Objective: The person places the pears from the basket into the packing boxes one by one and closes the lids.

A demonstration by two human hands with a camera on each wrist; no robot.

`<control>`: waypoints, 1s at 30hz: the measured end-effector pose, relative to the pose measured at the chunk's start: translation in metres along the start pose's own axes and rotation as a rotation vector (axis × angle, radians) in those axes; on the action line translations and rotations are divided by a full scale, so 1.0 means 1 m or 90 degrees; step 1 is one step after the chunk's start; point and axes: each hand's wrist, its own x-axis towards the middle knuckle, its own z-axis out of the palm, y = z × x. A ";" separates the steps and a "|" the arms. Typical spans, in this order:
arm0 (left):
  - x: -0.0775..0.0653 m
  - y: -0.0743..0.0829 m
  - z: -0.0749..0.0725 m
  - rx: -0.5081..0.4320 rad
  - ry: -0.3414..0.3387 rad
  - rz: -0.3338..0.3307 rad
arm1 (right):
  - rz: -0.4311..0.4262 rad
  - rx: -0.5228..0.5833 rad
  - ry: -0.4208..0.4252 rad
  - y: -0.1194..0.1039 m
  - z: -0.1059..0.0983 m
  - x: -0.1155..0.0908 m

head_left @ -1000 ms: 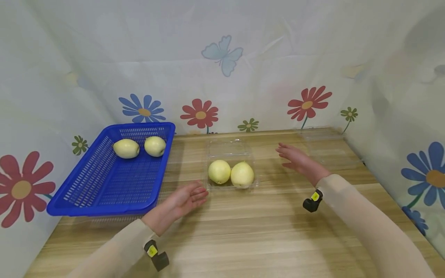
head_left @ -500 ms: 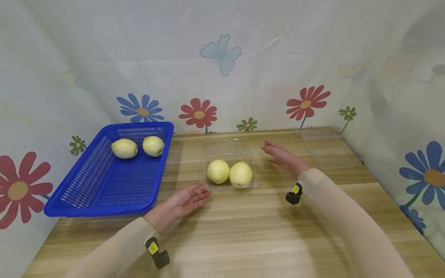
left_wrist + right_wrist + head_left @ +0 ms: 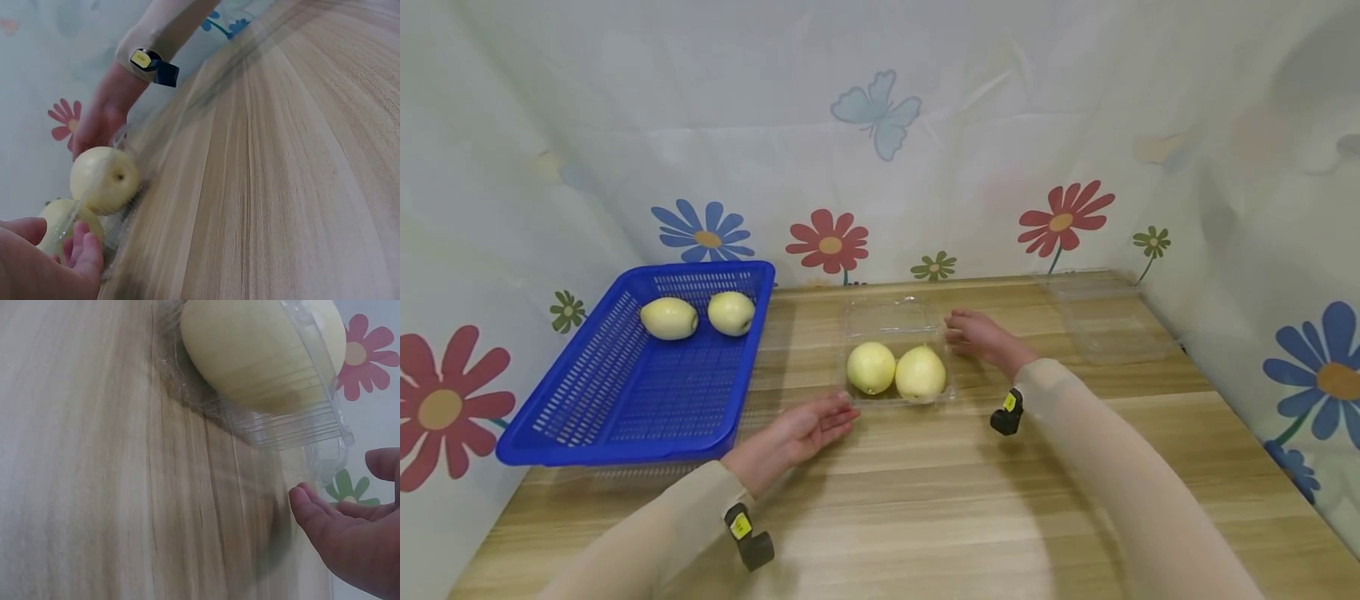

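Note:
Two pale yellow-green round fruits, a left fruit point(image 3: 871, 367) and a right fruit point(image 3: 921, 374), sit side by side in the front of a clear plastic clamshell box point(image 3: 891, 317) on the table. My left hand point(image 3: 803, 430) is at the box's front left corner, fingers extended with the tips right at the rim. The right hand point(image 3: 983, 338) is beside the box's right side, its fingers straight and pointing at the wall. In the right wrist view, a small gap shows between the right fingertips point(image 3: 299, 495) and the box wall point(image 3: 300, 428). Neither hand grips anything.
On the left stands a blue plastic basket point(image 3: 662, 400) with two more pale fruits, one long point(image 3: 669, 318) and one rounder point(image 3: 731, 313). Another clear plastic container point(image 3: 1112, 321) lies at the back right. A flower-print curtain point(image 3: 970, 167) encloses the wood-grain table point(image 3: 910, 500).
My right hand has moved left, from well right of the clear box to close beside it. The left hand has shifted slightly right. Box and fruits have stayed in place.

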 end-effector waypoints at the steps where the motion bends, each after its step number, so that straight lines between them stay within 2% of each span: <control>1: 0.001 0.000 0.000 -0.003 0.003 0.000 | -0.008 0.008 -0.006 0.009 -0.006 0.012; 4: 0.003 0.000 0.000 -0.014 0.014 -0.002 | -0.013 0.028 -0.013 0.048 -0.031 0.065; 7: 0.004 0.000 -0.001 -0.016 0.018 -0.002 | 0.012 0.033 0.009 0.082 -0.050 0.116; 9: 0.005 0.000 -0.001 -0.017 0.019 -0.001 | 0.024 0.043 0.012 0.099 -0.059 0.140; 11: 0.005 0.000 -0.001 -0.017 0.014 0.000 | 0.024 0.061 0.011 0.107 -0.063 0.149; 13: 0.005 0.000 -0.001 -0.016 0.008 0.001 | 0.023 0.076 0.007 0.097 -0.056 0.135; 14: 0.006 0.000 0.000 -0.015 0.011 0.000 | 0.029 0.072 0.011 0.084 -0.047 0.119; 19: 0.008 0.000 0.003 -0.017 0.017 -0.010 | 0.053 0.031 0.037 -0.003 0.011 0.014; 20: 0.009 0.001 0.003 -0.021 0.019 -0.011 | 0.061 0.025 0.040 -0.017 0.020 -0.004; 22: 0.011 0.001 0.004 -0.026 0.018 -0.012 | 0.063 0.029 0.034 -0.035 0.030 -0.024; 24: 0.012 0.001 0.004 -0.029 0.019 -0.008 | 0.069 0.035 0.027 -0.043 0.035 -0.032; 26: 0.012 0.001 0.004 -0.026 0.017 -0.003 | 0.064 0.026 0.028 -0.042 0.037 -0.030; 30: 0.012 0.001 0.004 -0.026 0.014 0.002 | 0.043 0.026 0.039 -0.026 0.031 -0.009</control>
